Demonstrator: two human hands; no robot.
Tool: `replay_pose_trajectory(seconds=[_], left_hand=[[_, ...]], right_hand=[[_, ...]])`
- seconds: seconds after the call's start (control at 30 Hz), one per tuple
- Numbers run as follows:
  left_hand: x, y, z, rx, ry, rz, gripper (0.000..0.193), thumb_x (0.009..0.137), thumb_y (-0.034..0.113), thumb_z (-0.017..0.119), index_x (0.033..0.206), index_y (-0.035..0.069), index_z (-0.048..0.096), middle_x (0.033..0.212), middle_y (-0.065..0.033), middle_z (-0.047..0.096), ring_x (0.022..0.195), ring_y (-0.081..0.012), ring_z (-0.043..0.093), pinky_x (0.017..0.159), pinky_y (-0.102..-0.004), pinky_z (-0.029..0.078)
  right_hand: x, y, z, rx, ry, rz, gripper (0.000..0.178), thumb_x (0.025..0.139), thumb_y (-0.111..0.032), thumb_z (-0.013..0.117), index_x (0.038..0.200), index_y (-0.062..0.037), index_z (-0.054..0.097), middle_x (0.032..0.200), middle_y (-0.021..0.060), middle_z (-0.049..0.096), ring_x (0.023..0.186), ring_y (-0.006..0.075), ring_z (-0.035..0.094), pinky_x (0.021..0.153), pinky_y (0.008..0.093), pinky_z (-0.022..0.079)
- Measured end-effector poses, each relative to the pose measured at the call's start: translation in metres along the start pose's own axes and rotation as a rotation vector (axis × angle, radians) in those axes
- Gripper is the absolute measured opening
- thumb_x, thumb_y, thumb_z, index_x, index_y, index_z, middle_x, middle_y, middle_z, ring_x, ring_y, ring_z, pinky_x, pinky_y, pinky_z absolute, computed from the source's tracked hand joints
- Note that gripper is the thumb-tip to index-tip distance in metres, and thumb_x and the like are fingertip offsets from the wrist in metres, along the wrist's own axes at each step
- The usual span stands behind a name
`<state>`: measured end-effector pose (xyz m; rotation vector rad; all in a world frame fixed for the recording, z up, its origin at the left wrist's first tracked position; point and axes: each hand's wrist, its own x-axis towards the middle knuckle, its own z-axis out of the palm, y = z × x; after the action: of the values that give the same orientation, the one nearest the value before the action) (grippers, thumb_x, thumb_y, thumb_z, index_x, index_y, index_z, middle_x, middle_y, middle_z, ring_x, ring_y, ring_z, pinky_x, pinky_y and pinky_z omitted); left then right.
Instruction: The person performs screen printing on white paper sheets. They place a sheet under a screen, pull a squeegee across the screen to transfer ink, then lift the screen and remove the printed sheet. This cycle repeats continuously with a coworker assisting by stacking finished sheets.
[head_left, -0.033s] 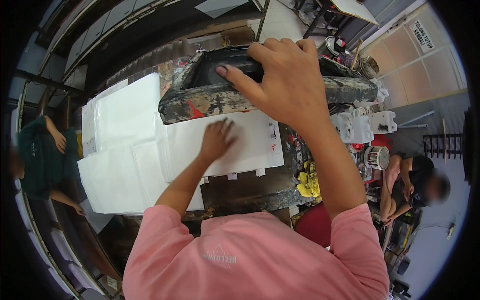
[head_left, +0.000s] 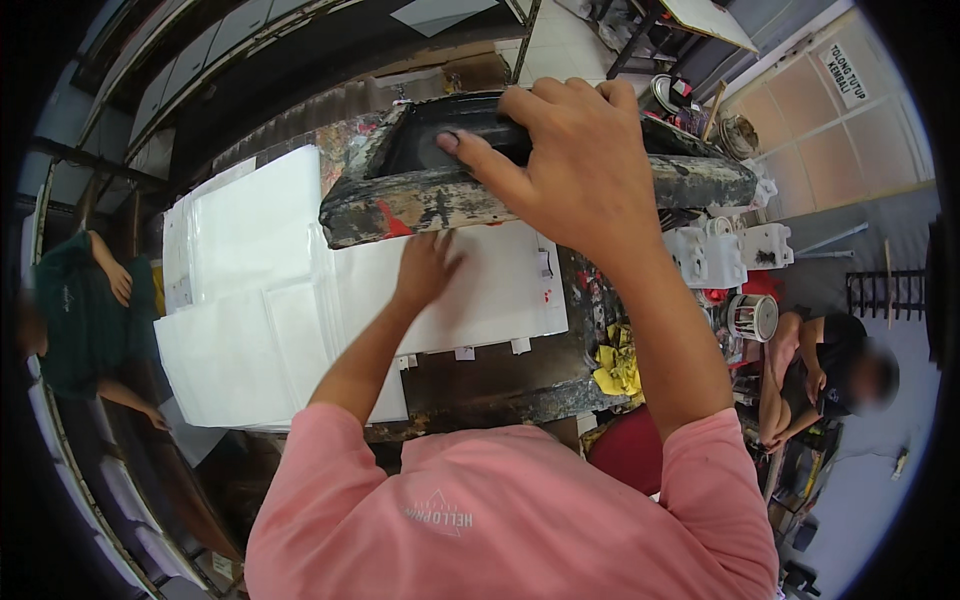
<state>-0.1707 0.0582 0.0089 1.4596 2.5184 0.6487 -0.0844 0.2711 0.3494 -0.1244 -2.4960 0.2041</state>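
Clamped over the near rail of an ink-stained wooden screen frame, the right hand, fingertips hidden, holds it above white sheets in the head view; a steady lift should best spare them smudges. Blurred, the left hand reaches palm-down to the rail, fingers loosely apart, forearm slanting inward, right arm extended.

right hand over frame, white sheets
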Motion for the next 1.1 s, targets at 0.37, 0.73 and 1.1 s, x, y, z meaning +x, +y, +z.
replay_pose_trajectory(seconds=[0.37,0.73,1.1], left_hand=[[0.129,-0.025,0.047,-0.511,0.248,-0.095,0.055,0.102,0.031,0.066,0.149,0.004,0.053,0.154,-0.0209,0.053,0.142,-0.0404,0.05,0.118,-0.0567,0.037],[0.105,0.016,0.031,-0.822,0.235,0.007,0.051,0.104,0.025,0.063,0.149,0.002,0.052,0.154,-0.0207,0.053,0.144,-0.0398,0.049,0.121,-0.0537,0.035],[0.045,0.062,0.041,-0.024,-0.276,0.414,0.089,0.099,0.062,0.062,0.165,0.007,0.039,0.173,-0.014,0.033,0.165,-0.0329,0.017,0.132,-0.0581,0.016]], right_hand=[[0.007,0.002,0.0,0.02,0.023,-0.029,0.054,0.089,-0.057,0.076,0.079,-0.0048,0.073,0.076,0.0095,0.064,0.074,0.0282,0.062,0.085,0.0452,0.037],[0.0,0.003,0.001,0.001,0.037,-0.024,0.052,0.089,-0.057,0.077,0.088,-0.0044,0.076,0.077,0.009,0.067,0.078,0.0277,0.064,0.086,0.0434,0.039],[-0.004,0.001,0.003,-0.012,0.03,-0.026,0.055,0.089,-0.059,0.076,0.088,-0.0046,0.078,0.079,0.0098,0.068,0.079,0.0275,0.066,0.085,0.0436,0.04]])
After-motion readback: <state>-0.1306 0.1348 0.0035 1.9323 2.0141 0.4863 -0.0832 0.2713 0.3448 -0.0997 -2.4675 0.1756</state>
